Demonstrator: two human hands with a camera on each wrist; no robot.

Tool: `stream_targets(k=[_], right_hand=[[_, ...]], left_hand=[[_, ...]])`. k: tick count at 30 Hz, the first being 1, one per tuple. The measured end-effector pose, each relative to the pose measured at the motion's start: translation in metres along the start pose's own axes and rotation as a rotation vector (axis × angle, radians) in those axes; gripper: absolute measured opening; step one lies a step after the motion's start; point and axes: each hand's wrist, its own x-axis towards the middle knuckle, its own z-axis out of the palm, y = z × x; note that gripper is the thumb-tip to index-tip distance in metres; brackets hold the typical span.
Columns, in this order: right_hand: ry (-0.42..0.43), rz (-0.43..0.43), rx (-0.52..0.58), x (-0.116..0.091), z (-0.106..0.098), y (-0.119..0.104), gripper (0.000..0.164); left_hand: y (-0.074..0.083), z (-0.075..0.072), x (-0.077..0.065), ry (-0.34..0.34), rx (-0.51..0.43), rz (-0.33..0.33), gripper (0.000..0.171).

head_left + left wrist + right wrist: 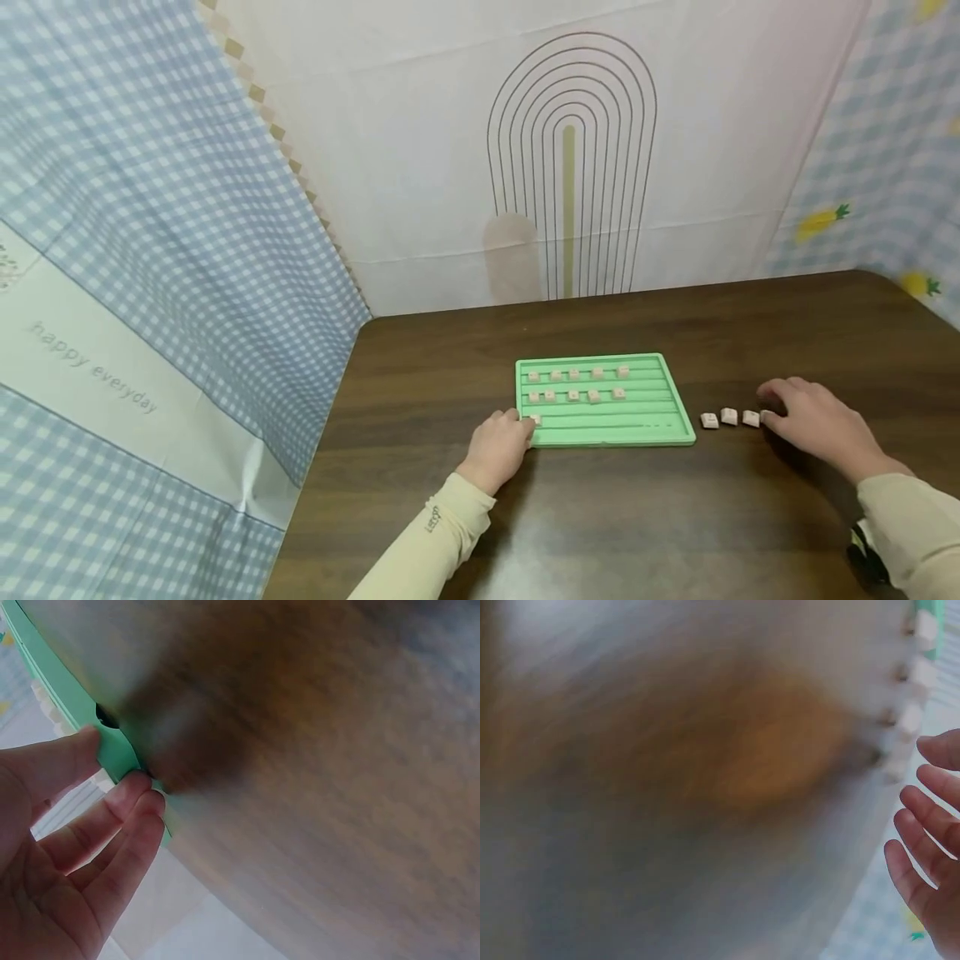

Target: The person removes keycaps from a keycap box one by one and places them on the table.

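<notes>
A green grooved tray [660, 417] lies on the dark wooden table [600, 517]. Two rows of small pale tiles [573, 384] sit in its upper grooves, and one more tile [535, 419] lies at its front-left corner. My left hand [498, 446] holds that corner; in the left wrist view its thumb [71, 750] and fingers [135, 791] pinch the green rim [114, 754]. To the right of the tray, my right hand [813, 421] rests on the table, fingers relaxed [930, 817]. Its fingertips are at the right end of a short row of loose tiles [729, 417].
Cloth screens stand around the table: blue checks on the left [150, 250], a cream sheet with an arch drawing at the back [570, 167], a pineapple print on the right [885, 167]. The table's left edge [322, 467] is near my left forearm. Both wrist views are blurred.
</notes>
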Motion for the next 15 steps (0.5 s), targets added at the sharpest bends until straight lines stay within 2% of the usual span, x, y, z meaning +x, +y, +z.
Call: stream_targets(k=[4, 8, 12, 15], right_hand=[[0.077, -0.087, -0.001, 0.016, -0.004, -0.035, 0.038], [0.129, -0.210, 0.020, 0.038, 0.003, -0.090, 0.029], [0.125, -0.348, 0.039, 0.057, 0.022, -0.147, 0.020], [0.083, -0.421, 0.046, 0.068, 0.034, -0.184, 0.016]], left_hand=[[-0.001, -0.002, 0.001, -0.024, 0.009, -0.023, 0.006], [-0.002, -0.003, 0.001, -0.025, 0.013, -0.032, 0.007], [0.001, -0.002, 0.001, -0.019, 0.021, -0.021, 0.011], [0.003, 0.000, 0.001, -0.011, 0.032, -0.012, 0.013]])
